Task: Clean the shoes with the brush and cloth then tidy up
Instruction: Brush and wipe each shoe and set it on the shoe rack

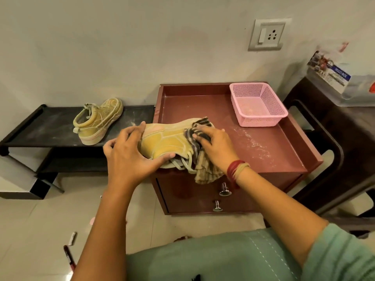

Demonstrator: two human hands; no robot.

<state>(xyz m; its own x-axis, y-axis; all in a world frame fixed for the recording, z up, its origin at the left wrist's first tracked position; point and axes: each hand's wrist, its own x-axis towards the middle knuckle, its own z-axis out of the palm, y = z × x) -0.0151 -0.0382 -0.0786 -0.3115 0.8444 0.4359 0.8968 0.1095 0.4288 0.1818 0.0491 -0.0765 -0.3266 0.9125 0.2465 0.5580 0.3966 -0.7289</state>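
A yellow shoe (166, 141) lies on its side at the front left corner of the maroon cabinet top (269, 147). My left hand (129, 153) grips its heel end, thumb under the collar. My right hand (216, 146) presses a striped brown cloth (205, 170) against the shoe's upper; the cloth's tail hangs over the cabinet's front edge. A second yellow shoe (97, 120) stands on the black low shelf (40, 128) to the left. No brush is in sight.
An empty pink mesh basket (257, 104) sits at the cabinet's back right. White dust streaks the cabinet top. A dark stool (324, 138) with a plastic box stands to the right. A pen (69, 258) and a small white object lie on the floor.
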